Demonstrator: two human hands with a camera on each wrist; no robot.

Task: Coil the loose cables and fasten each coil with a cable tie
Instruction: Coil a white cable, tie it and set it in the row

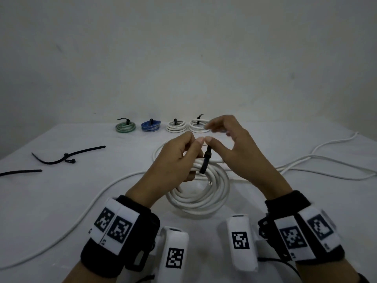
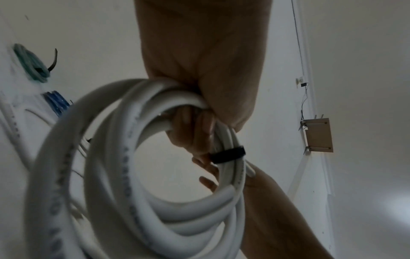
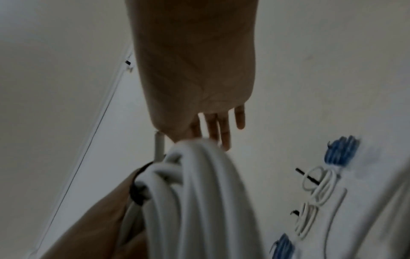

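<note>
Two spare black cable ties (image 1: 61,157) lie at the left of the white bench (image 1: 285,201). The left hand (image 1: 175,158) grips the white cable coil (image 1: 204,193), held above the bench's middle. A black cable tie (image 1: 206,162) wraps the coil. The right hand (image 1: 230,144) touches the tie's tail with its thumb, fingers relaxed. Loose white cable (image 1: 326,160) trails right.

Dim, flat, cool grey light throughout; corners darkened in the head view. Faint soft shadows under the white cable coil (image 1: 201,193) on the table (image 1: 61,201). Pale glare patch low at right in the left wrist view. Motion blur on coil in both wrist views; edges bent by wide lens.
</note>
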